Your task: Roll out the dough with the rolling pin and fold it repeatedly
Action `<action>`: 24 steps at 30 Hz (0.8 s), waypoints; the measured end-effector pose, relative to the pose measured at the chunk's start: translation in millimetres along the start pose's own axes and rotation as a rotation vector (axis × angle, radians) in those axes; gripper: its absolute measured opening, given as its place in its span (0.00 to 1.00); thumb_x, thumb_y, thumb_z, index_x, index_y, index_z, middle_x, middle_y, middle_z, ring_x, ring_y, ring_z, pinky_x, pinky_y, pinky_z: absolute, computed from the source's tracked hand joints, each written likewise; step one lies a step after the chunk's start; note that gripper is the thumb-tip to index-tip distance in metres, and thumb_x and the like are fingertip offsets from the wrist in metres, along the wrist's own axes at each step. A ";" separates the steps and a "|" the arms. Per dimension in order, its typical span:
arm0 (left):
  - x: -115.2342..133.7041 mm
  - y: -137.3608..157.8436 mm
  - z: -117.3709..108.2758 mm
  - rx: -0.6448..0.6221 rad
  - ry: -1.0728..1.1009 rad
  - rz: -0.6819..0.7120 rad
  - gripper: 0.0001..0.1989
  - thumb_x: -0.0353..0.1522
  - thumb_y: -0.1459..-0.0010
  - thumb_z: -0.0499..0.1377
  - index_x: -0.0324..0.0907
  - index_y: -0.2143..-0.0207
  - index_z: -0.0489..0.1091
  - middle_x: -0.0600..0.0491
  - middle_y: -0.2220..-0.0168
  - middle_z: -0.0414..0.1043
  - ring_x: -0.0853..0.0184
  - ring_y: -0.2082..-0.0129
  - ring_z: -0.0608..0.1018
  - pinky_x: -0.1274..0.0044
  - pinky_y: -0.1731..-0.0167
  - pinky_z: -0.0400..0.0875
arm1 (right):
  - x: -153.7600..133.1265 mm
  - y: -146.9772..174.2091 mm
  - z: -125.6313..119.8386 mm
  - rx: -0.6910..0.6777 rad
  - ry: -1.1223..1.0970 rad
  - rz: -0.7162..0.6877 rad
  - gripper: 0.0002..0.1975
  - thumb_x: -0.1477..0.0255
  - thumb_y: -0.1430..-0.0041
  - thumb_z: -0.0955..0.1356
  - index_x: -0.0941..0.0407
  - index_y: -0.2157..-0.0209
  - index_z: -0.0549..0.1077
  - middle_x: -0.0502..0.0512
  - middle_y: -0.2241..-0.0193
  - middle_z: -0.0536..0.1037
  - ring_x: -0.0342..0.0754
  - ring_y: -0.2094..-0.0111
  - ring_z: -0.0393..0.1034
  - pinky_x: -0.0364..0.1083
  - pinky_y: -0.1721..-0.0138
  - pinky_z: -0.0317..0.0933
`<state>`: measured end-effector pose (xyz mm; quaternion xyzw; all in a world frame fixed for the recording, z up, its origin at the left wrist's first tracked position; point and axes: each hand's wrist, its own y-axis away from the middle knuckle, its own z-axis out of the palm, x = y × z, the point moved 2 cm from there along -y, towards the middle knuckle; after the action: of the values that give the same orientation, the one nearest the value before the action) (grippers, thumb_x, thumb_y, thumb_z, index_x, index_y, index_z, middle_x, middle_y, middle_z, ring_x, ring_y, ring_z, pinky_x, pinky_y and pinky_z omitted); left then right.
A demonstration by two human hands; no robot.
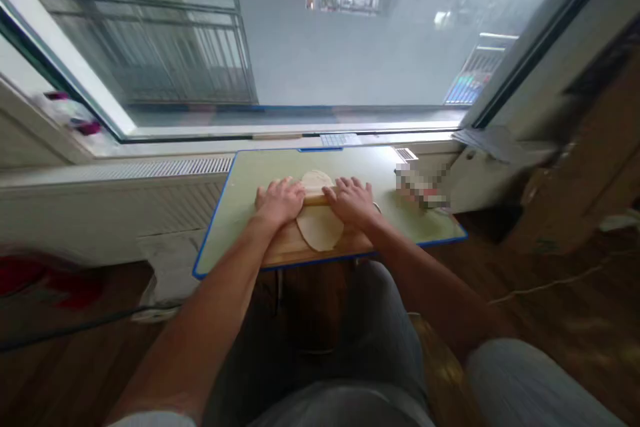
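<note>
Rolling of dough, seen from above. The rolling pin (316,200) lies crosswise at the centre of the frame, on top of a sheet of dough (320,228). The left hand (281,200), left of centre, grasps one end of the pin from above, palm down; the right hand (353,200), right of centre, grasps the other end likewise, its thumb extended inward along the pin. The dough shows beyond the pin and, as a broad rounded lobe, below it. Beneath lies a wooden board (281,250), visible at lower centre. The board rests on a pale table (260,163) edged in blue. At the table's right side, a pixelated object cannot be identified. A large window (280,33) fills the upper frame; a white radiator (150,203) stands at middle left.
</note>
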<state>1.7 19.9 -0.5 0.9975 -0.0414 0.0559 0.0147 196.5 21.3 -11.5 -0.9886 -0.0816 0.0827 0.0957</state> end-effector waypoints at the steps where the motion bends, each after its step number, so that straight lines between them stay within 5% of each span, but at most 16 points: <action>1: -0.4 4.2 0.5 0.015 -0.005 0.009 0.32 0.47 0.24 0.38 0.55 0.27 0.65 0.52 0.22 0.56 0.50 0.24 0.62 0.48 0.28 0.55 | -0.4 5.9 -0.9 0.001 -0.004 -0.003 0.32 0.51 0.20 0.55 0.58 0.35 0.72 0.67 0.33 0.73 0.67 0.33 0.63 0.72 0.32 0.53; 13: 0.5 86.8 15.8 0.299 0.112 0.144 0.24 0.44 0.25 0.48 0.51 0.35 0.72 0.49 0.31 0.73 0.53 0.32 0.73 0.50 0.27 0.51 | -4.1 81.6 -3.2 0.069 -0.047 -0.035 0.32 0.54 0.20 0.57 0.58 0.27 0.63 0.65 0.27 0.66 0.62 0.25 0.54 0.66 0.26 0.45; 24: 4.6 136.6 20.8 0.386 0.233 0.213 0.20 0.43 0.25 0.54 0.49 0.37 0.72 0.48 0.34 0.77 0.54 0.33 0.75 0.50 0.28 0.53 | -9.7 150.0 -2.3 0.210 -0.058 -0.055 0.32 0.58 0.22 0.61 0.60 0.26 0.62 0.67 0.26 0.63 0.65 0.24 0.52 0.69 0.28 0.46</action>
<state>-3.0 -117.2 -17.3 0.9586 -0.1328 0.1787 -0.1776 209.3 -126.1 -38.2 -0.9677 -0.1022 0.1168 0.1987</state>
